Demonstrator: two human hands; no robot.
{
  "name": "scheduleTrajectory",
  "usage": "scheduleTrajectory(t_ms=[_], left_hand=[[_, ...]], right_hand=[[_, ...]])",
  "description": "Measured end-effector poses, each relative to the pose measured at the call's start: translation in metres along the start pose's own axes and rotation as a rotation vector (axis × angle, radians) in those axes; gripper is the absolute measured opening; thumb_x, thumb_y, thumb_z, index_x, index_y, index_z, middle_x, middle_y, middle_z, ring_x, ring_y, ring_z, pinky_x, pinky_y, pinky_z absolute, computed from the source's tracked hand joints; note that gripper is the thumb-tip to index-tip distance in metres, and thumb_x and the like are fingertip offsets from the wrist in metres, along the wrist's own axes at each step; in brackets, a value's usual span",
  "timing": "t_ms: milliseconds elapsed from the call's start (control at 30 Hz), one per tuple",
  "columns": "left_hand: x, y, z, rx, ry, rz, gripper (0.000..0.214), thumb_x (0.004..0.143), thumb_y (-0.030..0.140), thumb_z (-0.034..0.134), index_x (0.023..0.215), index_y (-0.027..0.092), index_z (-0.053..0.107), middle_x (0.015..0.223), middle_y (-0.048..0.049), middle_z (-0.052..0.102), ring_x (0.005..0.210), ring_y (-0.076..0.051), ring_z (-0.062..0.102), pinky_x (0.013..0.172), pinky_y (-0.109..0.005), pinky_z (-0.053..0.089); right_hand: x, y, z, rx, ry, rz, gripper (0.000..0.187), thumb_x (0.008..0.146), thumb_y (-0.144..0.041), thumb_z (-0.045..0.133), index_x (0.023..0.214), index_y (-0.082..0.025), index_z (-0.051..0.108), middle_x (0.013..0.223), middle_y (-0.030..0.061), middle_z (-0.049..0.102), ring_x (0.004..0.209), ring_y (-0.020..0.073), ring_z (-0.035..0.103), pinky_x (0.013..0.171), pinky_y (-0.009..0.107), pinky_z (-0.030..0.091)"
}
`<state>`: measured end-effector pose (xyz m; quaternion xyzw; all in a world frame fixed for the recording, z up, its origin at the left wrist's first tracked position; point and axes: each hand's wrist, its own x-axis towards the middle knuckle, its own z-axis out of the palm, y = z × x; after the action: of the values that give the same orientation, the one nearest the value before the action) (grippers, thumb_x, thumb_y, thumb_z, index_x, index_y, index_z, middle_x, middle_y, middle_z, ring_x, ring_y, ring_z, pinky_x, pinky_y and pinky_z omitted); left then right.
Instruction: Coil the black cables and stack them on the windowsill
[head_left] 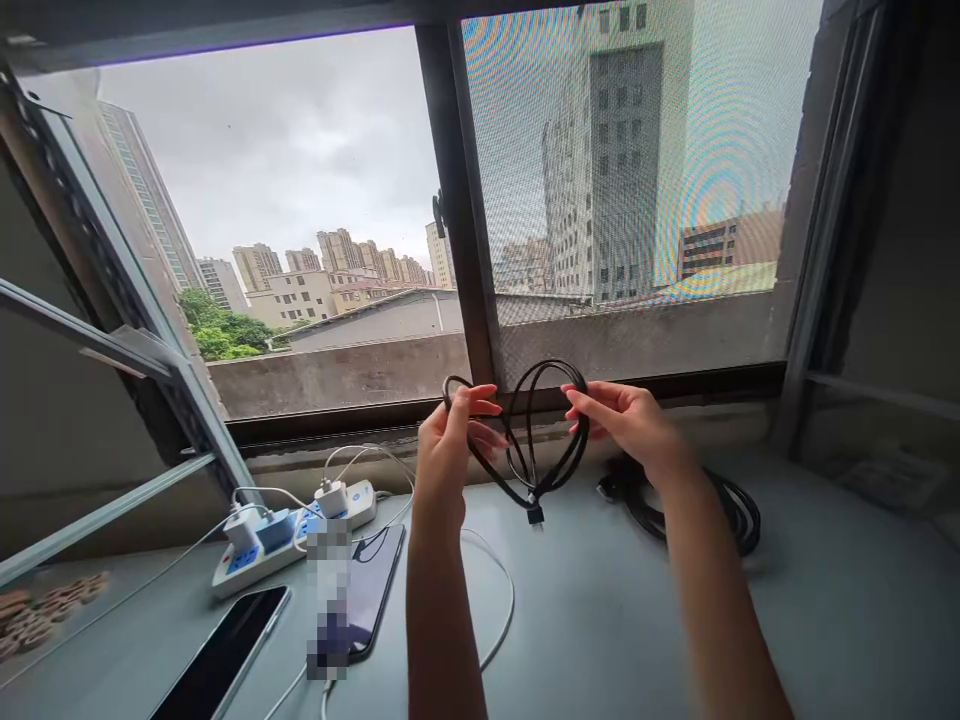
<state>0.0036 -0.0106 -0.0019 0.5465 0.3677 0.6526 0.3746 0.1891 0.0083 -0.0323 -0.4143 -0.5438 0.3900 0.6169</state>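
Cable: 1, black, looped [576, 455], up in the air right of the strip [362, 500].
Left grip: [448, 430] thumb and fingers pinching 1 side of the cable; other fingers spread.
Right grip: [630, 420] fingertips pinching the gathered strands on the far side.
Plug: 1 visible [535, 515], hanging at the loops' bottom.
Handling: probably light, bendy, a bit springy, smooth, not fragile; best pinched where strands bunch, all together.
Coil: 1, black [739, 520], on the counter [600, 620], well right of strip; its end is too blurred to tell.
Phones: 2 [217, 660] [379, 570], near side of strip.
Chargers: 3 [330, 497], in strip.
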Motion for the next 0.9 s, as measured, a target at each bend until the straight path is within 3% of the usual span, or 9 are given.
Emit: scheduleTrajectory(t_ms=[67,167,433,600,767,900], left_hand=[[-0.002,0.005,-0.006,-0.041,0.065,0.023,0.039,0.079,0.052,0.061,0.088,0.015,0.069,0.055,0.0032,0.057,0.03,-0.005,0.04,0.03,-0.02,0.026],[-0.005,0.01,-0.012,-0.058,0.15,0.061,0.043,0.082,0.056,0.057,0.081,0.015,0.069,0.038,0.008,0.039,0.025,-0.003,0.023,0.027,-0.019,0.012],[-0.007,0.014,-0.016,-0.104,0.301,0.185,0.041,0.083,0.05,0.057,0.06,0.016,0.063,0.033,0.0076,0.028,0.027,-0.004,0.019,0.027,-0.018,0.01],[-0.007,0.013,-0.013,-0.056,0.19,0.148,0.043,0.084,0.047,0.056,0.055,0.016,0.063,0.03,0.0066,0.029,0.026,-0.003,0.02,0.029,-0.018,0.011],[-0.008,0.011,-0.009,0.016,0.161,0.243,0.057,0.085,0.056,0.051,0.045,0.017,0.062,0.025,0.0045,0.028,0.024,-0.003,0.021,0.03,-0.021,0.013],[-0.01,0.011,-0.002,0.082,0.146,0.318,0.067,0.085,0.06,0.049,0.034,0.017,0.053,0.024,0.0023,0.03,0.024,-0.003,0.024,0.032,-0.023,0.016]], right_hand=[[0.003,0.003,-0.007,0.031,0.114,-0.007,0.049,0.064,-0.053,0.073,0.097,-0.016,0.069,0.072,0.002,0.07,0.059,0.0134,0.065,0.051,0.022,0.048],[0.007,0.009,-0.017,0.053,0.217,-0.039,0.059,0.061,-0.051,0.075,0.107,-0.015,0.065,0.071,0.0019,0.07,0.055,0.0129,0.064,0.049,0.023,0.047],[0.01,0.014,-0.027,0.091,0.319,-0.097,0.049,0.065,-0.046,0.074,0.102,-0.015,0.068,0.076,0.003,0.07,0.051,0.009,0.058,0.049,0.023,0.048],[0.005,0.006,-0.022,0.188,0.197,-0.074,0.044,0.065,-0.041,0.076,0.102,-0.017,0.07,0.077,0.0,0.067,0.05,0.0051,0.052,0.049,0.02,0.046],[-0.002,-0.003,-0.017,0.256,-0.003,-0.02,0.047,0.069,-0.042,0.075,0.111,-0.023,0.068,0.081,-0.0007,0.064,0.044,0.0005,0.039,0.036,0.015,0.027],[-0.003,-0.004,-0.011,0.265,-0.06,-0.003,0.049,0.07,-0.042,0.075,0.115,-0.026,0.065,0.09,0.001,0.066,0.045,-0.0005,0.04,0.035,0.014,0.021]])
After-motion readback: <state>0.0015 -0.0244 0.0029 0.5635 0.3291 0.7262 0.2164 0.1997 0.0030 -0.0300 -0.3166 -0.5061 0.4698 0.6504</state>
